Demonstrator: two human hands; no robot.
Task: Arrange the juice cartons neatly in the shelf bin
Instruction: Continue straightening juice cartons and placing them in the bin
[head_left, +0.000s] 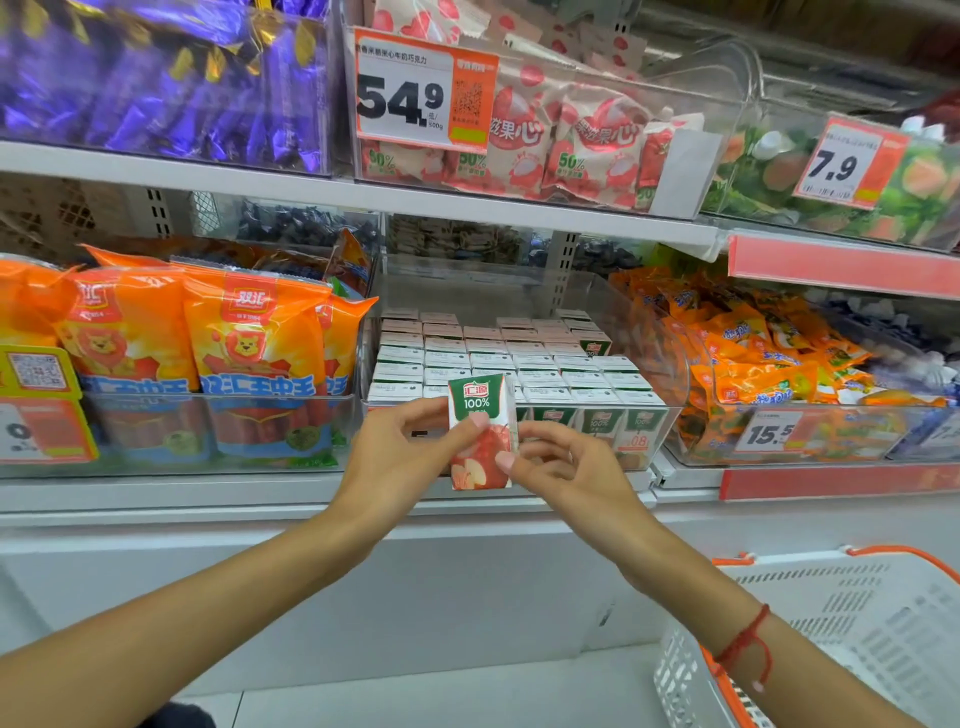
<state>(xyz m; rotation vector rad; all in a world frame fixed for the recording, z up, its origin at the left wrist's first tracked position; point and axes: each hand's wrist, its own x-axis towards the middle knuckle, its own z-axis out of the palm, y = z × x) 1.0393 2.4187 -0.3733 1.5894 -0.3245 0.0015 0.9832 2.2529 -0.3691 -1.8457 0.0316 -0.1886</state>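
Hands meet in the head view on one juice carton (480, 431), upright and held in front of the clear shelf bin (670, 415). Left hand (400, 457) pinches its left edge, right hand (566, 467) pinches its right edge. Behind it, rows of cartons (519, 364) stand packed in the bin. A white basket (841, 634) sits at lower right

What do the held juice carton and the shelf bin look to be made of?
Juice carton: likely coated paperboard, going by its flat printed faces and sharp folded edges. Shelf bin: clear rigid plastic, probably acrylic; the cartons show through its glossy front wall.
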